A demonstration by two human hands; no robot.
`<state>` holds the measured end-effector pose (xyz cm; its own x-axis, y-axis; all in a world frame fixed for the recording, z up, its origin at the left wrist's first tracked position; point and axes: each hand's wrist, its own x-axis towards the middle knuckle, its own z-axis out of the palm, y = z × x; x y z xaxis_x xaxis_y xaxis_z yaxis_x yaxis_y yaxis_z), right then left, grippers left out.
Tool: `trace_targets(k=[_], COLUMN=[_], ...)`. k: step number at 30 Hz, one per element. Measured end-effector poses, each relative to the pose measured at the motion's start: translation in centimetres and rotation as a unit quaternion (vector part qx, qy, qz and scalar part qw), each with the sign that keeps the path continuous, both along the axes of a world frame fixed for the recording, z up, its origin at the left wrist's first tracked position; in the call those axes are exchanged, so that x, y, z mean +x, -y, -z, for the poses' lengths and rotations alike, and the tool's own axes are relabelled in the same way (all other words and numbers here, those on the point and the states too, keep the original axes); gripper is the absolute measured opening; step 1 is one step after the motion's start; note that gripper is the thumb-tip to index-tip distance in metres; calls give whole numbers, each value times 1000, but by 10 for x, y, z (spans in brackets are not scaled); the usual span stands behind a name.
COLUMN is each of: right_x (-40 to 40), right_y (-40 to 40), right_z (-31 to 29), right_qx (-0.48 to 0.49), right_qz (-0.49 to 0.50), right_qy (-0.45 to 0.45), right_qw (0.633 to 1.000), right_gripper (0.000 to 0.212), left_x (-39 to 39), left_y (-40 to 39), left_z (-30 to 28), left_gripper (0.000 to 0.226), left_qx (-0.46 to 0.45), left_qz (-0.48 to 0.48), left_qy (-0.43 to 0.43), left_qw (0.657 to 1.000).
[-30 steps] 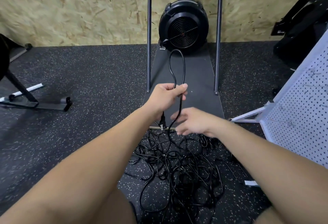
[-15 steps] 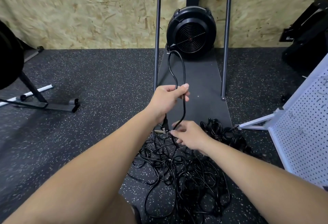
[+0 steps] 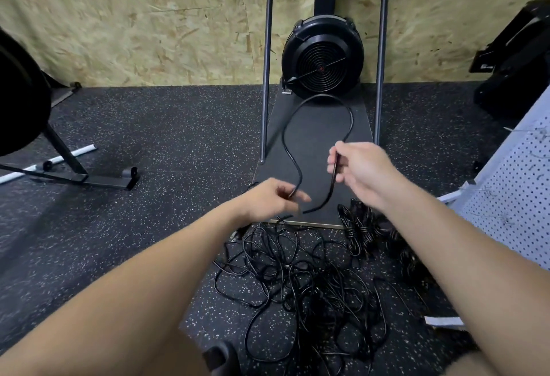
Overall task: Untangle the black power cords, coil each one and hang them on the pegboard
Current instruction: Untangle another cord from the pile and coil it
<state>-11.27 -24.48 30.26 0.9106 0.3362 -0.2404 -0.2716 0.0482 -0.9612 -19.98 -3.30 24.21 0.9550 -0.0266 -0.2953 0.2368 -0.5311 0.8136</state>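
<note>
A black power cord point(image 3: 318, 98) arches in a wide loop above the floor between my hands. My left hand point(image 3: 272, 200) pinches one side of the loop low down, and my right hand point(image 3: 358, 167) grips the other side higher up and to the right. Below them a tangled heap of black cords point(image 3: 300, 289) lies on the speckled floor. A few coiled cords point(image 3: 361, 231) lie just right of the heap. The white pegboard point(image 3: 518, 194) leans at the right edge, with metal hooks on it.
A black round fan unit point(image 3: 323, 58) stands on a dark base plate point(image 3: 315, 167) between two upright metal poles against the chipboard wall. A black stand with feet point(image 3: 74, 173) is at left. Black equipment point(image 3: 518, 63) sits at the far right.
My right hand rose from the heap and moved right, drawing cord with it, so the narrow loop opened wide. My left hand dropped lower while keeping its hold.
</note>
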Motion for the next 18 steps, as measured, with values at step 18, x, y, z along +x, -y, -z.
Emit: trace_targets(k=[18], right_x=[-15], right_y=[30], right_z=[28], right_qx=[-329], right_qz=[-235], right_qy=[137], right_qw=[904], right_gripper=[48], left_x=[12], left_y=[40], left_z=[-39], left_gripper=[30], left_qx=[-168], left_qz=[-123], left_qy=[127], left_qw=[970])
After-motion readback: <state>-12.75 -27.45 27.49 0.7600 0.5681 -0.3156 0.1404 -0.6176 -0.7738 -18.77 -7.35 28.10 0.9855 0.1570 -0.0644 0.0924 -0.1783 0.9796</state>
